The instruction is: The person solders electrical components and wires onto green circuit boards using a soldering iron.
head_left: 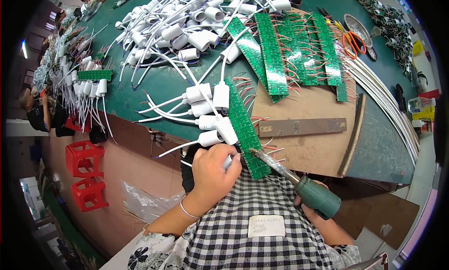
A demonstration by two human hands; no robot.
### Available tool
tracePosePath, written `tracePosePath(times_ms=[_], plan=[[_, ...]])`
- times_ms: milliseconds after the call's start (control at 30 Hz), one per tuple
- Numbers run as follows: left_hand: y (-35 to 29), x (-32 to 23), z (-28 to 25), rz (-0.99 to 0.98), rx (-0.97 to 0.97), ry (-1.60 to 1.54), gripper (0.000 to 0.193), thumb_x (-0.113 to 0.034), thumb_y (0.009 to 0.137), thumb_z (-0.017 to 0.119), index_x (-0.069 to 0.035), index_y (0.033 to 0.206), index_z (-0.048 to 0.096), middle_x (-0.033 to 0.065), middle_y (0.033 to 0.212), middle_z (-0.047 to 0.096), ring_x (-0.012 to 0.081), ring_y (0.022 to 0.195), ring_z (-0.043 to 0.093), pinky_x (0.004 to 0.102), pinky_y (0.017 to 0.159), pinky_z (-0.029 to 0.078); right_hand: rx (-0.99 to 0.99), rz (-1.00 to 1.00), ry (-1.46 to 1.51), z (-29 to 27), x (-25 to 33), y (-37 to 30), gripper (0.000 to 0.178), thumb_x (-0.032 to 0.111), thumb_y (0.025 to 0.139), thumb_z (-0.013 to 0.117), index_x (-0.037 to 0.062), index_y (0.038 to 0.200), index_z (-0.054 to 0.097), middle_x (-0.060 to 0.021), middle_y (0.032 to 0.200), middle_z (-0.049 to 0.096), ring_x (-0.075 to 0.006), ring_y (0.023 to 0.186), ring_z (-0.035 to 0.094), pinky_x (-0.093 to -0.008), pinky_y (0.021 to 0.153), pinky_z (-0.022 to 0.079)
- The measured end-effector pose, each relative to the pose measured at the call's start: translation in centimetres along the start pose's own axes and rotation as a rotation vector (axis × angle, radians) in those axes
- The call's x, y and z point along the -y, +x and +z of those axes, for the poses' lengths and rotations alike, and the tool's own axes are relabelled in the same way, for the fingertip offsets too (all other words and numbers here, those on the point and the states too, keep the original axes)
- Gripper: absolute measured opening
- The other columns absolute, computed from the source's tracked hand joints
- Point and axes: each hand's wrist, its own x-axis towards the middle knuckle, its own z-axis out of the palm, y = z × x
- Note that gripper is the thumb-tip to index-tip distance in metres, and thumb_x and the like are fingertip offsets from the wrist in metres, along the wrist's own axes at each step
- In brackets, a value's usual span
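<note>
My left hand [213,169] is closed around a white plastic lamp socket [227,162], mostly hidden in the fingers, beside the lower left edge of a green circuit board strip [242,125]. My right hand [309,215] grips a soldering iron [319,198] by its green handle, partly behind it. The iron's metal tip rests on or just over the strip's lower part, close to my left fingertips; contact cannot be told. Along the strip's left side lie several white sockets [221,97] with white cables. Short red wires stick out from its right side.
A brown board [308,150] carries a dark wooden bar [303,127] and several wired green strips [271,54]. White sockets with cables [187,36] are heaped at the back. Orange-handled scissors [354,44] and long pale rods [388,106] lie right. Red stools [84,158] stand left.
</note>
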Motion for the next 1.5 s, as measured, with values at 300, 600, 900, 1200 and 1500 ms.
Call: tracePosePath(times_ms=[300,600,900,1200,1500], plan=[[0.4,0.1,0.3,0.017,-0.009,0.026,0.009,-0.009,0.071,0.064,-0.008,0.076,0.057,0.0039,0.069,0.058,0.0232,0.062,0.053,0.0352,0.064,0.034,-0.004,0.035,0.025,0.2,1.4,1.0,0.022,0.011,0.076,0.065,0.0028,0.096,0.063,-0.0127,0.095,0.064,-0.0276,0.089,0.063,-0.0345,0.081,0.05],[0.7,0.3,0.5,0.035,-0.02,0.027,0.01,-0.007,0.067,0.065,-0.007,0.072,0.056,0.005,0.067,0.057,0.0251,0.06,0.054,0.0363,0.059,0.037,0.051,-0.197,-0.101,0.2,0.9,1.9,0.033,0.023,0.08,0.065,-0.001,0.101,0.055,-0.0053,0.08,0.06,-0.0156,0.067,0.058,-0.0297,0.066,0.048],[0.8,0.3,0.6,0.041,-0.032,0.018,0.011,-0.006,0.065,0.064,-0.007,0.071,0.055,0.006,0.065,0.057,0.0261,0.059,0.055,0.0367,0.056,0.038,-0.057,-0.243,0.035,0.5,-0.6,0.3,0.046,0.022,0.084,0.06,-0.0047,0.118,0.045,-0.0094,0.091,0.065,-0.016,0.077,0.066,-0.0271,0.074,0.052],[0.8,0.3,0.6,0.047,-0.052,0.022,0.01,-0.006,0.065,0.065,-0.007,0.07,0.056,0.006,0.064,0.057,0.0261,0.058,0.054,0.0365,0.055,0.038,-0.061,-0.045,0.307,0.8,-0.3,0.6,0.046,0.02,0.084,0.062,-0.0056,0.118,0.045,-0.0086,0.087,0.064,-0.014,0.065,0.066,-0.0247,0.062,0.052],[0.6,-0.4,-0.1,0.006,0.025,0.088,0.014,-0.01,0.067,0.067,-0.007,0.078,0.058,0.0062,0.07,0.06,0.026,0.062,0.056,0.0373,0.06,0.04,-0.11,0.006,0.3,0.8,-1.0,0.2,0.043,0.019,0.082,0.062,-0.0067,0.114,0.047,-0.0089,0.084,0.063,-0.0136,0.064,0.064,-0.0251,0.062,0.052]])
